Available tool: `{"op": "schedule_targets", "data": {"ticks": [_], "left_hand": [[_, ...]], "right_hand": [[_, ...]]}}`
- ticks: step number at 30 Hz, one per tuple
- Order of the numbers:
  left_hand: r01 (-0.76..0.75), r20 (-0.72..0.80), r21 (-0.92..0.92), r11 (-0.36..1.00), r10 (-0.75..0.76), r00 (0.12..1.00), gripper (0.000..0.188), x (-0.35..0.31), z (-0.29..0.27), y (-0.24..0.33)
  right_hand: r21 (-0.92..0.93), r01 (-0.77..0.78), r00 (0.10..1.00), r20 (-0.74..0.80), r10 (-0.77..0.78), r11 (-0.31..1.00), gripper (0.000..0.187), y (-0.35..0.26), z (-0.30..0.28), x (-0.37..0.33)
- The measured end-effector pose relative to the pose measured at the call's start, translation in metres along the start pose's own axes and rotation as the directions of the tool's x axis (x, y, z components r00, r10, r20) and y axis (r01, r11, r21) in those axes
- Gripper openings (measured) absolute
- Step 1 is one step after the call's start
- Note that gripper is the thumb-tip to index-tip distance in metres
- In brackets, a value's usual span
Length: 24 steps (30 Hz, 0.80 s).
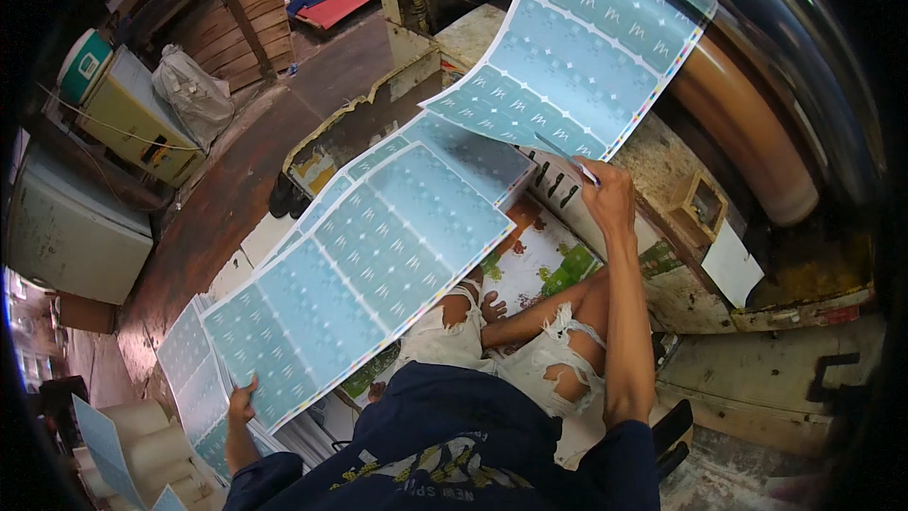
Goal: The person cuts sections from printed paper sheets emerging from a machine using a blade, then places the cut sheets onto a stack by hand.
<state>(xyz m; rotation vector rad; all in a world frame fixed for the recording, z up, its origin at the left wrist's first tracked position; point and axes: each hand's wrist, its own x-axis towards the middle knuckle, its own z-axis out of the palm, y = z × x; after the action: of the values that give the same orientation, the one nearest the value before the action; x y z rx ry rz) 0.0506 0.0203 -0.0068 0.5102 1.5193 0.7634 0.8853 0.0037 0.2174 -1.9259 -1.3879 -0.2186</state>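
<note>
My left hand [243,400] pinches the near left corner of a long blue-green printed sheet [378,246]. That sheet slants across my lap over other printed sheets [184,355]. My right hand [610,197] is closed around a slim knife-like tool [588,171] with a pale handle and a thin pointed front. Its tip lies at the lower edge of a printed web [591,47], which hangs in a curve from the machine's roller. The web bears the same pattern, with a strip of colour marks along its right edge.
Large brown rollers [747,123] and a shiny metal cylinder [804,9] stand at the upper right. A small wooden box [698,208] and a white card [733,263] sit beside them. At the left are a white cabinet [76,218] and a grey sack [192,90].
</note>
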Motion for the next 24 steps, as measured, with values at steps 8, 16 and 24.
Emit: {"op": "schedule_targets", "data": {"ticks": [8, 16, 24], "left_hand": [[-0.054, 0.036, -0.131, 0.990, 0.059, 0.998, 0.044, 0.052, 0.138, 0.016], [-0.043, 0.096, -0.086, 0.995, 0.051, 0.994, 0.045, 0.045, 0.180, 0.055], [-0.016, 0.569, -0.475, 0.880, 0.320, 0.758, 0.054, -0.158, 0.498, 0.163]], "right_hand": [[0.108, -0.015, 1.000, -0.016, 0.017, 0.994, 0.029, -0.106, -0.075, 0.000], [0.347, -0.102, 0.993, 0.088, 0.076, 0.932, 0.029, -0.142, -0.130, 0.001], [0.251, -0.126, 0.974, 0.213, 0.072, 0.960, 0.045, -0.121, -0.156, -0.014]]}}
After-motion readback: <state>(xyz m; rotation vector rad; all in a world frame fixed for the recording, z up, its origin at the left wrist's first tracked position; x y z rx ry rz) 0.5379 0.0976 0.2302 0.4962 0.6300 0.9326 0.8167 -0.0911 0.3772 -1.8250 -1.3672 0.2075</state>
